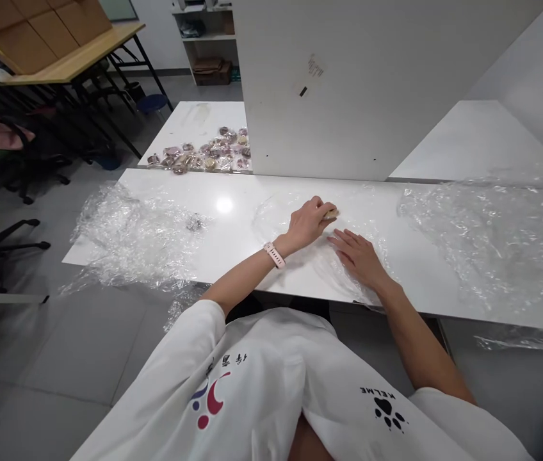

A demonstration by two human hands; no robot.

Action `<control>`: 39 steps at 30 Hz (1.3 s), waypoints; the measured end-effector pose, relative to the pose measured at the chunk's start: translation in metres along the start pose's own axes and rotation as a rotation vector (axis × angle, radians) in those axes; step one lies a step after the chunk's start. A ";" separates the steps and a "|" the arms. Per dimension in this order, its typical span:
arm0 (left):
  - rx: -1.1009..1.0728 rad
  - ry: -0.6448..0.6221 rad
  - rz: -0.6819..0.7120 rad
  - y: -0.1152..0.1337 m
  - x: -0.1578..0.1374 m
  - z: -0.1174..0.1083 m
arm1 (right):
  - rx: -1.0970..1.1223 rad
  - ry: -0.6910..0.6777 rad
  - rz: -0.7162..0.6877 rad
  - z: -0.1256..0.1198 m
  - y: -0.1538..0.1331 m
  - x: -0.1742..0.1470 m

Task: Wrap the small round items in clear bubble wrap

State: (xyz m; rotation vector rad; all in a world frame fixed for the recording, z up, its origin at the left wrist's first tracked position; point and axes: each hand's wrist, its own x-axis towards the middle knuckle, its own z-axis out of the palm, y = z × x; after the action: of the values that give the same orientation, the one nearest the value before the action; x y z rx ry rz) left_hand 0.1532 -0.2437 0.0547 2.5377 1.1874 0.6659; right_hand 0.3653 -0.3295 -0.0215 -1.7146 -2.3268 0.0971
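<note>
My left hand [308, 221], with a pale pink watch band at the wrist, is closed on a small yellowish object [332, 214] near the middle of the white table. Only its edge shows past the fingertips, so its exact kind is unclear. Just to the right and nearer to me lies my right hand [358, 257], fingers stretched out over a thin sheet of clear plastic wrap [271, 211]. That sheet spreads beneath both hands on the tabletop.
Crumpled clear film [132, 237] covers the table's left end, and more film [506, 243] lies at the right. Several small wrapped pieces [214, 152] are heaped on another white surface behind. A tall white panel [329, 96] stands at the table's far edge.
</note>
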 end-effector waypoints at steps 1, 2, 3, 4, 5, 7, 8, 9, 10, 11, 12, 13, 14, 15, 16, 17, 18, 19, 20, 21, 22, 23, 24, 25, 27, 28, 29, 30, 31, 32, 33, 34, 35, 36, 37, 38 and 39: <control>-0.011 -0.015 0.001 0.001 0.007 -0.004 | 0.031 -0.002 -0.022 -0.001 -0.004 -0.001; -0.010 -0.042 0.000 0.000 0.012 -0.009 | 0.065 -0.005 -0.036 -0.001 -0.007 -0.003; 0.004 -0.075 -0.005 -0.002 0.016 -0.013 | 0.099 -0.007 -0.043 -0.002 -0.009 -0.004; 0.027 -0.106 -0.007 -0.006 0.019 -0.017 | 0.130 -0.005 -0.038 -0.002 -0.009 -0.006; 0.052 -0.129 -0.002 -0.011 0.019 -0.020 | 0.156 -0.001 -0.027 -0.002 -0.009 -0.007; 0.088 -0.148 0.038 -0.022 0.014 -0.019 | 0.197 0.003 -0.010 -0.002 -0.007 -0.007; 0.095 -0.161 0.076 -0.026 0.009 -0.015 | 0.211 0.002 -0.005 -0.001 -0.005 -0.007; 0.099 -0.186 0.123 -0.028 0.002 -0.009 | 0.220 -0.001 -0.003 -0.001 -0.004 -0.006; 0.105 -0.219 0.168 -0.030 -0.006 -0.003 | 0.222 -0.005 -0.003 -0.001 -0.004 -0.006; 0.113 -0.252 0.201 -0.030 -0.015 0.003 | 0.218 -0.007 -0.003 -0.002 -0.004 -0.005; 0.119 -0.278 0.217 -0.030 -0.024 0.007 | 0.203 0.001 0.003 -0.004 -0.006 -0.006; 0.117 -0.288 0.213 -0.029 -0.034 0.009 | 0.179 0.022 0.017 -0.007 -0.009 -0.007; 0.106 -0.279 0.196 -0.028 -0.043 0.007 | 0.152 0.053 0.030 -0.011 -0.014 -0.010; 0.082 -0.261 0.177 -0.029 -0.053 0.001 | 0.132 0.088 0.036 -0.016 -0.021 -0.014; 0.047 -0.246 0.164 -0.030 -0.062 -0.007 | 0.127 0.119 0.032 -0.021 -0.028 -0.019; 0.008 -0.237 0.157 -0.033 -0.072 -0.016 | 0.141 0.137 0.013 -0.026 -0.037 -0.025; -0.027 -0.234 0.150 -0.038 -0.083 -0.025 | 0.173 0.138 -0.018 -0.029 -0.045 -0.032; -0.054 -0.242 0.143 -0.043 -0.093 -0.033 | 0.213 0.131 -0.051 -0.030 -0.054 -0.038; -0.073 -0.254 0.130 -0.050 -0.103 -0.039 | 0.251 0.130 -0.069 -0.029 -0.062 -0.045; -0.084 -0.259 0.106 -0.056 -0.113 -0.042 | 0.279 0.138 -0.070 -0.026 -0.069 -0.050; -0.087 -0.250 0.075 -0.063 -0.122 -0.042 | 0.295 0.155 -0.056 -0.023 -0.074 -0.055; -0.087 -0.229 0.044 -0.068 -0.129 -0.040 | 0.300 0.182 -0.038 -0.019 -0.078 -0.059; -0.089 -0.200 0.020 -0.071 -0.134 -0.038 | 0.297 0.209 -0.020 -0.016 -0.081 -0.061; -0.093 -0.164 0.002 -0.073 -0.138 -0.036 | 0.291 0.230 -0.011 -0.015 -0.082 -0.062; -0.099 -0.097 -0.020 -0.072 -0.141 -0.036 | 0.288 0.238 -0.010 -0.021 -0.083 -0.061; -0.104 -0.075 -0.025 -0.070 -0.141 -0.039 | 0.291 0.229 -0.008 -0.029 -0.082 -0.059; -0.112 -0.055 -0.034 -0.067 -0.138 -0.045 | 0.296 0.211 0.003 -0.039 -0.080 -0.055; -0.122 -0.038 -0.049 -0.064 -0.134 -0.051 | 0.304 0.184 0.024 -0.050 -0.077 -0.050; -0.134 -0.028 -0.068 -0.062 -0.129 -0.057 | 0.318 0.149 0.050 -0.061 -0.073 -0.042; -0.144 -0.028 -0.092 -0.061 -0.122 -0.062 | 0.339 0.107 0.082 -0.071 -0.068 -0.033; -0.148 -0.034 -0.119 -0.061 -0.113 -0.066 | 0.368 0.061 0.114 -0.078 -0.062 -0.022; -0.144 -0.045 -0.150 -0.063 -0.104 -0.068 | 0.400 0.016 0.148 -0.081 -0.055 -0.008; -0.129 -0.061 -0.182 -0.066 -0.093 -0.067 | 0.429 -0.027 0.178 -0.080 -0.047 0.006; -0.104 -0.079 -0.212 -0.071 -0.082 -0.064 | 0.444 -0.063 0.205 -0.076 -0.040 0.022; -0.067 -0.096 -0.246 -0.076 -0.071 -0.059 | 0.435 -0.089 0.232 -0.069 -0.033 0.037; -0.024 -0.116 -0.282 -0.083 -0.061 -0.054 | 0.405 -0.109 0.261 -0.060 -0.027 0.052; 0.017 -0.146 -0.315 -0.089 -0.051 -0.048 | 0.362 -0.125 0.291 -0.050 -0.023 0.065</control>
State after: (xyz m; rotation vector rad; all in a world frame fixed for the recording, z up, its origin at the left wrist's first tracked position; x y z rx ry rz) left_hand 0.0420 -0.2252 0.0442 2.2916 1.4981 0.3898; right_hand 0.3379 -0.2799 0.0416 -1.8787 -1.9653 0.6522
